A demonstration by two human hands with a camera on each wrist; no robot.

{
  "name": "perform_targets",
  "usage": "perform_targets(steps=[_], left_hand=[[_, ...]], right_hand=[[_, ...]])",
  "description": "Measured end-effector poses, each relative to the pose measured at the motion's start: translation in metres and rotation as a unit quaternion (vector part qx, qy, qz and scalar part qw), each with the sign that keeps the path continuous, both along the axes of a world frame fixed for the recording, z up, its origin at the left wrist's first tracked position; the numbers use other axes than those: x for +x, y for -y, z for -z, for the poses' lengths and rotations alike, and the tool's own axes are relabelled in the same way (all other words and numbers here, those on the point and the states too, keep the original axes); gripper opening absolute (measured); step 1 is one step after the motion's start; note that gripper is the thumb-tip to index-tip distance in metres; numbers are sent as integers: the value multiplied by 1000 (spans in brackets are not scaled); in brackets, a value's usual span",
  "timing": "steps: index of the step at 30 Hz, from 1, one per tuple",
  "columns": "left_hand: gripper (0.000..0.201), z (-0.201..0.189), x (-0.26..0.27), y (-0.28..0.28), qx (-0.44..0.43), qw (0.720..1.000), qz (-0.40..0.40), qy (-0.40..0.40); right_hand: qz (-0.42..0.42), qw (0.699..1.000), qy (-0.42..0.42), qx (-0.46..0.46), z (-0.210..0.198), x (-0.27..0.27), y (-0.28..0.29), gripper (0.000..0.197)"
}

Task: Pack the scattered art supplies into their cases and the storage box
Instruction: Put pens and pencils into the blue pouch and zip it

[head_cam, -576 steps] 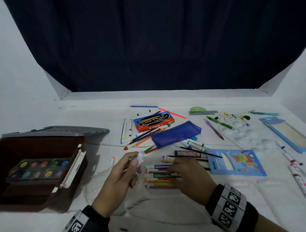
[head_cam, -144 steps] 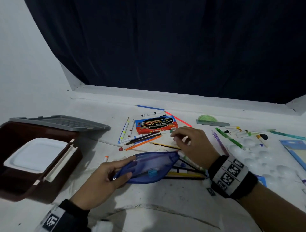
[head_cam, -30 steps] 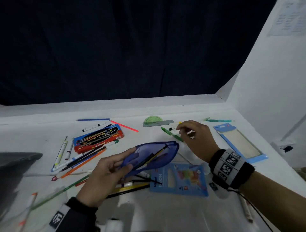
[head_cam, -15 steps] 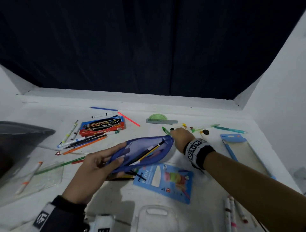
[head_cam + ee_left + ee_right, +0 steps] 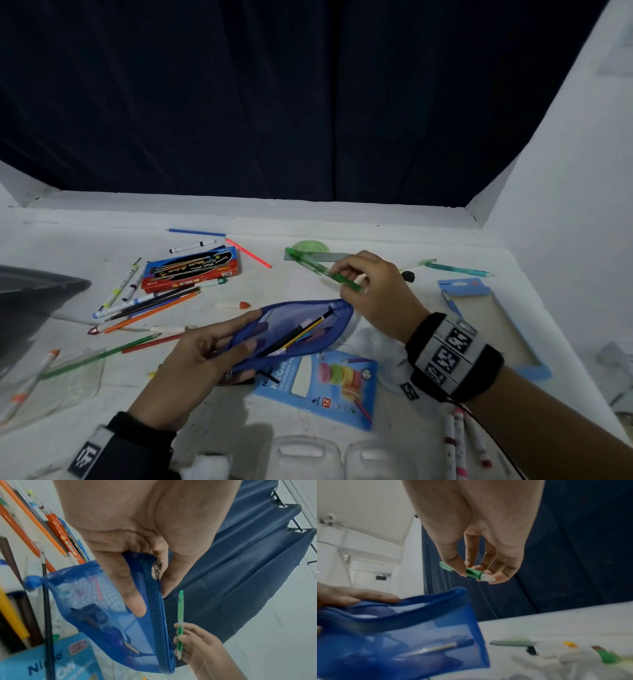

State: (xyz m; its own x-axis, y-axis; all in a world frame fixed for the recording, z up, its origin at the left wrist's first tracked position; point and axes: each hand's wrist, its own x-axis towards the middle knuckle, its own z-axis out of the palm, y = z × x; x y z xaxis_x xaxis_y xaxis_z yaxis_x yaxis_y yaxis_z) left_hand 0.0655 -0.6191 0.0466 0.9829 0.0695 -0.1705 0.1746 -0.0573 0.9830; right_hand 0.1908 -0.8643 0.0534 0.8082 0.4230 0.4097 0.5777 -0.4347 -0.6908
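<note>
My left hand [image 5: 209, 346] grips a blue mesh pencil pouch [image 5: 301, 329] by its open zip edge and holds it above the table [image 5: 308, 291]. Pencils and pens lie inside the pouch [image 5: 106, 615]. My right hand [image 5: 368, 291] pinches a green pen [image 5: 320, 270] just past the pouch's right end, its tip toward my palm. In the right wrist view the green pen [image 5: 471, 572] sits between thumb and fingers above the pouch mouth [image 5: 419, 609].
A red and blue pencil box [image 5: 191, 270] and loose pencils [image 5: 150, 305] lie at the left. A blue neon crayon pack [image 5: 318, 380] lies under the pouch. A green protractor [image 5: 310, 247], a blue card tray [image 5: 493, 318], markers [image 5: 459, 442] and the dark storage box [image 5: 30, 301] surround them.
My right hand has lifted the green pen off the table and drawn it back over the pouch's right end. The left hand keeps the pouch held open.
</note>
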Motion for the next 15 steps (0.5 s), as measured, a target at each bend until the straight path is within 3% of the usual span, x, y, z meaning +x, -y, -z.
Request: perform_targets(steps=[4, 8, 12, 15], left_hand=[[42, -4, 11, 21, -38, 999, 31, -12], [42, -8, 19, 41, -91, 991, 88, -39], [51, -12, 25, 48, -110, 981, 152, -45], [53, -12, 30, 50, -110, 978, 172, -48]], right_hand=[[-75, 997, -13, 7, -21, -39, 10, 20], [-114, 986, 32, -116, -10, -52, 24, 23], [-81, 955, 61, -277, 9, -47, 48, 32], [-46, 946, 95, -307, 7, -42, 56, 28]])
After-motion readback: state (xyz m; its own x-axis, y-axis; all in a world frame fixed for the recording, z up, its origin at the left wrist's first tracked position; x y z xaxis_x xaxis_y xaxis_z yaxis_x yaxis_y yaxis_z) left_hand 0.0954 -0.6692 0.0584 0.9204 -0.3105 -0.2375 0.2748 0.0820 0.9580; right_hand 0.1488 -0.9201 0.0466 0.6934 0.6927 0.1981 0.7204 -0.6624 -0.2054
